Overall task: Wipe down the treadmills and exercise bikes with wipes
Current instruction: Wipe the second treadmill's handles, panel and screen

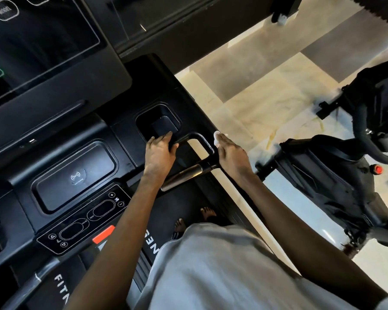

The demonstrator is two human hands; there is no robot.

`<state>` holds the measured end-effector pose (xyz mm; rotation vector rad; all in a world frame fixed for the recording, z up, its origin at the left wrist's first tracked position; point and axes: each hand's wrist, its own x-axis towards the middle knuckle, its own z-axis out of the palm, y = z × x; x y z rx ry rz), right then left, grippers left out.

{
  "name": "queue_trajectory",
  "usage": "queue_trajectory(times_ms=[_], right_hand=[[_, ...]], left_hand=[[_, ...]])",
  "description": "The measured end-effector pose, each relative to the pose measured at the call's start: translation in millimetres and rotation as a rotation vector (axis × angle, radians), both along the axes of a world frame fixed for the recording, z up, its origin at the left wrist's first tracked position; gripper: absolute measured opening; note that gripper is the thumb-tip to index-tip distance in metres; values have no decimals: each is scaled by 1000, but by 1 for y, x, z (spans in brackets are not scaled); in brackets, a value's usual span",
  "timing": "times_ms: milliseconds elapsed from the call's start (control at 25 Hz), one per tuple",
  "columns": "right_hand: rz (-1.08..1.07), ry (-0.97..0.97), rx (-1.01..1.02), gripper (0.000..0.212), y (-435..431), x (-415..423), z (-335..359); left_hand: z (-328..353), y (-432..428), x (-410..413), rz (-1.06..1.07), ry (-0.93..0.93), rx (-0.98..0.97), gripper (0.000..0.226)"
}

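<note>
I stand on a black treadmill [83, 135] and look down at its console. My left hand [159, 153] rests flat on the console beside a square cup recess [157, 121], fingers apart, thumb hooked at the black handlebar loop [199, 139]. My right hand [229, 153] presses a white wipe [216, 137] against the right side of that loop. Only a bit of the wipe shows at my fingertips. An exercise bike [336, 175] stands to the right.
The console has a phone tray [76, 175], a button panel [85, 218] and a red stop tab [103, 234]. A silver grip sensor [184, 175] lies under my wrists. My bare feet [193, 220] are on the belt. Pale tiled floor [251, 97] separates treadmill and bike.
</note>
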<state>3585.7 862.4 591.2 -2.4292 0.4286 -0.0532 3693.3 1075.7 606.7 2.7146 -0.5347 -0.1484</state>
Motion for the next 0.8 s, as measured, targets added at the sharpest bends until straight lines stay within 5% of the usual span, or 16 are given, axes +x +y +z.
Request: queue_trajectory(times_ms=[800], right_hand=[[525, -5, -188, 59, 2, 71, 1]], left_hand=[[-1, 19, -22, 148, -72, -100, 48]])
